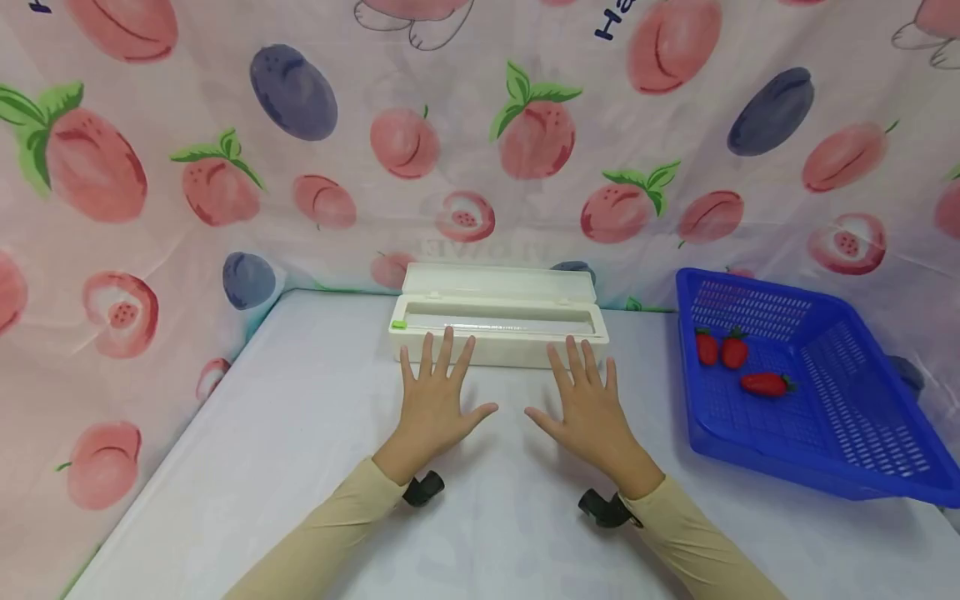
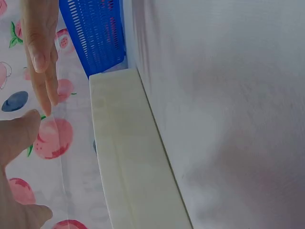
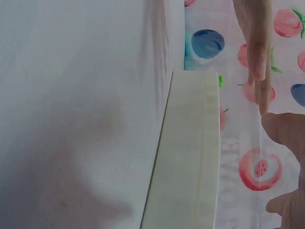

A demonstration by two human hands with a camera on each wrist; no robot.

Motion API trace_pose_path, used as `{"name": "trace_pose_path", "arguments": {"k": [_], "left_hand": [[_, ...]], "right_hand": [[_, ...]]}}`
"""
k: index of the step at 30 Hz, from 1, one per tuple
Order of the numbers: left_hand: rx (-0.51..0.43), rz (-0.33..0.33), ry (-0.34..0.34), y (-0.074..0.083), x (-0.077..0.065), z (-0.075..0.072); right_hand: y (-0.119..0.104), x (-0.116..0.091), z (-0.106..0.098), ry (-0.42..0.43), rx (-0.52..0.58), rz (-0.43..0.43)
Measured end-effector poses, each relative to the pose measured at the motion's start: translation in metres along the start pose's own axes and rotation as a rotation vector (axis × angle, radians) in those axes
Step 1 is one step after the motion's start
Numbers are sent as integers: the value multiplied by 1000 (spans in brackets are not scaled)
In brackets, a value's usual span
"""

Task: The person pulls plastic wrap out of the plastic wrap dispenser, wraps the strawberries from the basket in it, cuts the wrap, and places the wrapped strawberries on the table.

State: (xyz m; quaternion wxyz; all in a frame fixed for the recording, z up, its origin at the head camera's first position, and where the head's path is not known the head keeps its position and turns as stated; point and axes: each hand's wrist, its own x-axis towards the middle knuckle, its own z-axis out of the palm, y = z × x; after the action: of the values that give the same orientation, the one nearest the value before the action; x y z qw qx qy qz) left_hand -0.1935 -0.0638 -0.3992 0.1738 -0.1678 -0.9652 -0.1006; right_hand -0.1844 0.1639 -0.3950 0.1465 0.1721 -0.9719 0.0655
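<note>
White box: is sitting on the pale table [image 1: 300,400], straight ahead of both hands and beyond the palms; I'm seeing its front face [image 1: 510,352] between the two sets of fingers.
Long axis: is running left to right, square across the line of the reach, so each hand is facing a different end.
Left hand [image 1: 433,404]: is hovering before the box's left part, fingers straight and fanned wide, gripping nothing.
Right hand [image 1: 592,412]: is hovering before the right end, fingers just as spread and holding nothing, the little finger lining up about with the box's edge.
Thumbs: are pointing inward at each other, well short of meeting.
Nearer hand: neither is clearly winning; both sets of fingertips are overlapping the box from overhead, while the wrist views are showing fingers apart from it.
Lid [image 1: 498,283]: is standing raised along the far side, leaving the top slot facing up.
Green tab [image 1: 399,324]: is marking the left end, on the left hand's side.
Blue basket [image 1: 787,475]: is resting off to the right, nearer the right hand, with strawberries [image 1: 734,352] lying inside.
</note>
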Motion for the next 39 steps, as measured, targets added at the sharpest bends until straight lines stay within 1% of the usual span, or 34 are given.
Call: {"name": "trace_pose_path", "arguments": {"k": [5, 10, 13, 17, 22, 26, 29, 31, 35, 39], "left_hand": [[-14, 1, 4, -3, 4, 1], [-7, 23, 36, -9, 11, 4], [24, 52, 58, -14, 18, 7], [89, 87, 83, -21, 29, 9], [160, 129, 117, -33, 44, 10], [180, 154, 136, -43, 58, 9], [180, 181, 162, -49, 67, 8], [188, 205, 181, -54, 71, 8], [199, 239, 193, -61, 76, 13], [218, 248, 194, -66, 81, 18]], "right_hand": [[4, 2, -1, -5, -9, 0], [11, 10, -3, 16, -27, -6], [16, 17, -2, 32, -43, -10], [24, 27, 1, 68, -76, -22], [32, 41, 3, 142, -87, -64], [40, 57, 6, 246, -113, -124], [47, 69, 10, 294, -121, -152], [51, 75, 13, 298, -117, -160], [57, 80, 17, 260, -108, -161], [60, 85, 22, 217, -87, -165]]}}
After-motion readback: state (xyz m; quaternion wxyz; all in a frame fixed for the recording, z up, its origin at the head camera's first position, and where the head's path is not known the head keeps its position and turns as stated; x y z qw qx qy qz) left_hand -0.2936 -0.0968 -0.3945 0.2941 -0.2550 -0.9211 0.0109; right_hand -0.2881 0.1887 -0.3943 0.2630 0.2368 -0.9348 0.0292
